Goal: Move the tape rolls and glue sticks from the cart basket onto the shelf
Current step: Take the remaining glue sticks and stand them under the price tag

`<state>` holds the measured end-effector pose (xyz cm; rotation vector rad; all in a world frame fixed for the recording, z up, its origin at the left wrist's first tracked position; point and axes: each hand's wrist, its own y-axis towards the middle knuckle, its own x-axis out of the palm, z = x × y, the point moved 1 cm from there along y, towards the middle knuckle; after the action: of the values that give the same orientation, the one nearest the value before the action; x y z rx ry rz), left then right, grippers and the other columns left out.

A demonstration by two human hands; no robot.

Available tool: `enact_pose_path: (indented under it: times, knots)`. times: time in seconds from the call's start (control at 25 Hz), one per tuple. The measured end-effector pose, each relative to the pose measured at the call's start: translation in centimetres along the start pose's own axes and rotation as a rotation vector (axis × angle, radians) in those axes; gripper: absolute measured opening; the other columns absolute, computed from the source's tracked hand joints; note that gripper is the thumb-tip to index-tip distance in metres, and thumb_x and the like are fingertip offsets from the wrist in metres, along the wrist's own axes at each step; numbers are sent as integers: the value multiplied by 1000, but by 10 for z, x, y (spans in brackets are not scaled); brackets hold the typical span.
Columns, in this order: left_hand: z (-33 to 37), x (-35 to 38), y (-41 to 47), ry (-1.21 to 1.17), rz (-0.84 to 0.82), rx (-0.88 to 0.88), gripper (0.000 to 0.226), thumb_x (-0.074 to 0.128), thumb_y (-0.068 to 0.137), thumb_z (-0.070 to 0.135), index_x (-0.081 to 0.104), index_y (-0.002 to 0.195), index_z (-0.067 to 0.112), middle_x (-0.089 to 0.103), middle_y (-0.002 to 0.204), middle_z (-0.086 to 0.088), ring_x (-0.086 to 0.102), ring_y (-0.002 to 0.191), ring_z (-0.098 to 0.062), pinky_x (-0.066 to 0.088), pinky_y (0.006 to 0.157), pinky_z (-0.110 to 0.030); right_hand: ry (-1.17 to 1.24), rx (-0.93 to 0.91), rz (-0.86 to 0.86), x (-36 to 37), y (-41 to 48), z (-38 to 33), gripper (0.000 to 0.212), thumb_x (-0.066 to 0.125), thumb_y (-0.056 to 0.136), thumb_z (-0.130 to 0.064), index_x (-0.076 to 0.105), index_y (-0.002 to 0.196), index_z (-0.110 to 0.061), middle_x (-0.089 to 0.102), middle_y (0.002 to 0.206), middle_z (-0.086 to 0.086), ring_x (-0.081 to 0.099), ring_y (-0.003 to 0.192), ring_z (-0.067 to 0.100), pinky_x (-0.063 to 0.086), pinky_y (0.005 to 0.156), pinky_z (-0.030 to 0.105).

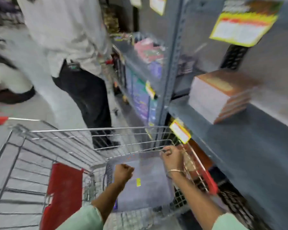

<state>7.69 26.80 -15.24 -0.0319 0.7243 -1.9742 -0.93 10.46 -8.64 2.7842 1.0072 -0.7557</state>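
The frame is blurred by motion. A wire cart basket (93, 130) stands below me, and a greyish flat sheet with a small yellow sticker (138, 182) lies in its near part. No tape rolls or glue sticks can be made out. My left hand (123, 171) hovers over that sheet with its fingers curled into a fist. My right hand (172, 157), a thin bangle on the wrist, is closed around the wire rim at the basket's right corner. The grey metal shelf (239, 140) runs along the right, close to the cart.
A person in a white shirt and dark trousers (83, 90) stands just beyond the cart. A stack of books (219, 95) lies on the shelf, with yellow price tags (179, 131) on its edges. A red child-seat flap (63, 188) is at the cart's left.
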Motion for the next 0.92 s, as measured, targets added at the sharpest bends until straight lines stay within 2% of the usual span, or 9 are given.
enact_pose_path:
  times: [0.08, 0.16, 0.28, 0.36, 0.52, 0.6, 0.72, 0.8, 0.92]
  knots:
    - [-44, -32, 25, 106, 31, -164, 25, 69, 73, 15, 51, 56, 16, 54, 27, 10, 53, 30, -1, 41, 33, -12, -122, 115, -221, 66, 5, 29, 18, 63, 69, -3, 68, 59, -17, 58, 55, 10, 53, 71, 18, 32, 51, 24]
    - [-84, -50, 51, 309, 27, -283, 4, 63, 82, 12, 64, 80, 8, 75, 70, 0, 71, 73, -13, 52, 60, -21, -301, 258, -489, 129, 7, 55, 13, 65, 68, -17, 71, 75, -7, 68, 76, 23, 64, 85, 22, 40, 51, 20]
    - [-133, -55, 81, 603, -39, -385, 26, 59, 83, 17, 54, 60, 7, 68, 110, -22, 63, 105, -31, 49, 81, -32, -479, 378, -689, 205, -3, 106, 14, 74, 71, -13, 62, 67, -8, 70, 99, 16, 66, 96, 20, 56, 81, 27]
    - [-150, -49, 93, 629, -31, -399, 26, 52, 86, 12, 53, 62, 3, 65, 114, -25, 60, 108, -33, 48, 86, -33, -559, 398, -734, 244, -19, 130, 3, 67, 78, -9, 65, 80, -8, 69, 112, 16, 65, 105, 24, 53, 88, 31]
    - [-171, -31, 114, 616, -17, -406, 26, 42, 86, 0, 59, 102, -12, 63, 114, -29, 60, 106, -36, 49, 85, -37, -542, 476, -681, 281, -42, 154, 30, 38, 94, -6, 59, 114, -1, 61, 124, 19, 57, 117, 30, 49, 86, 29]
    - [-177, -26, 120, 604, -7, -411, 25, 45, 85, 1, 58, 103, -11, 62, 114, -30, 59, 107, -37, 48, 86, -40, -421, 571, -617, 287, -48, 158, 33, 35, 95, -14, 60, 109, 2, 61, 122, 21, 57, 113, 31, 45, 78, 23]
    - [-186, -23, 125, 586, 29, -415, 26, 49, 85, 5, 57, 104, -10, 59, 117, -30, 57, 109, -39, 46, 89, -41, -413, 638, -600, 288, -53, 166, 40, 35, 91, -25, 65, 97, 1, 62, 118, 19, 57, 108, 31, 45, 90, 32]
    - [-189, -21, 126, 613, 36, -408, 25, 50, 84, 5, 57, 103, -10, 60, 115, -30, 57, 110, -40, 47, 88, -41, -448, 603, -603, 288, -49, 171, 34, 36, 95, -20, 61, 109, -2, 60, 124, 17, 55, 115, 31, 45, 92, 33]
    - [-191, -15, 128, 562, 79, -389, 24, 57, 83, 10, 62, 97, -9, 64, 108, -31, 61, 102, -41, 50, 80, -41, -525, 489, -615, 277, -40, 170, 21, 44, 93, -18, 62, 91, -7, 59, 125, 19, 56, 114, 31, 48, 88, 32]
